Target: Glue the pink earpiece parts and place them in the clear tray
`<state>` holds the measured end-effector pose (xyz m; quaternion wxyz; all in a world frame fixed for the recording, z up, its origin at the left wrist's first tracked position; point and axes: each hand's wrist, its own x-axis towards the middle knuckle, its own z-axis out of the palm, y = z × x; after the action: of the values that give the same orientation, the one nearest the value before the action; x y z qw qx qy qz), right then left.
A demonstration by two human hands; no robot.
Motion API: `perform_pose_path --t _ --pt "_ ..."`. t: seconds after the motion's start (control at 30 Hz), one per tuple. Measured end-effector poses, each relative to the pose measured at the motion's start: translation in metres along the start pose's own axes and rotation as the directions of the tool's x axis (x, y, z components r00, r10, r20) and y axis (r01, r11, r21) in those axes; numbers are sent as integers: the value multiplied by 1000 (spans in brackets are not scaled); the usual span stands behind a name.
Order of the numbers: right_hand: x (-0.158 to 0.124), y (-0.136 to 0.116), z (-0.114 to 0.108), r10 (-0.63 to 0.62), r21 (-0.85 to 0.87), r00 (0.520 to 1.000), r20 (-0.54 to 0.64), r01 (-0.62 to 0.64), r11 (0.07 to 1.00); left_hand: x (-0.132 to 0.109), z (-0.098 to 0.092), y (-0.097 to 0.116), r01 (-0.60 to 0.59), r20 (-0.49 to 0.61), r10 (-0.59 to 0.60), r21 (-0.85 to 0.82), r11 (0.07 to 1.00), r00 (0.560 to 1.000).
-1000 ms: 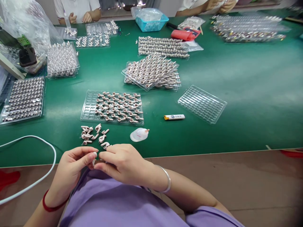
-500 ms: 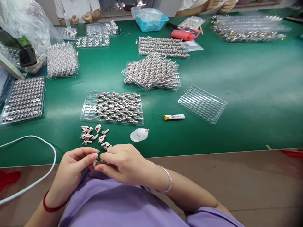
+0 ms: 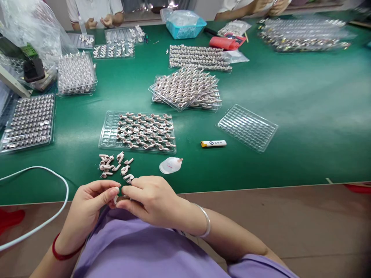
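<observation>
My left hand [image 3: 87,204] and my right hand [image 3: 150,199] meet at the table's near edge, fingertips pinched together on a small pale earbud shell [image 3: 116,199], mostly hidden between them. Just beyond the fingers lies a loose pile of several pink-white earbud shells [image 3: 114,166]. Behind that pile sits a clear tray [image 3: 108,133] partly filled with the same shells. A small clear glue bottle [image 3: 170,165] lies on its side to the right of the pile.
A white-and-yellow lighter [image 3: 213,143] and an empty clear tray [image 3: 247,126] lie to the right. Stacked filled trays [image 3: 185,87] stand further back, more trays at left [image 3: 29,120]. A white cable [image 3: 43,170] loops at left. Other people's hands [image 3: 101,21] work at the far edge.
My hands stay together at the table edge with only slight finger shifts. The person's hands at the far edge have moved a little.
</observation>
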<state>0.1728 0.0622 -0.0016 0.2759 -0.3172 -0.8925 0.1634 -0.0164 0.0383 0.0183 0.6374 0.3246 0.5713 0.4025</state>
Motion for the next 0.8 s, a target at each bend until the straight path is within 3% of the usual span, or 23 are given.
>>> perform_pose_path --t 0.8 --pt "-2 3 -2 -17 31 999 44 16 999 1 2 -4 18 6 -18 14 1000 1000"
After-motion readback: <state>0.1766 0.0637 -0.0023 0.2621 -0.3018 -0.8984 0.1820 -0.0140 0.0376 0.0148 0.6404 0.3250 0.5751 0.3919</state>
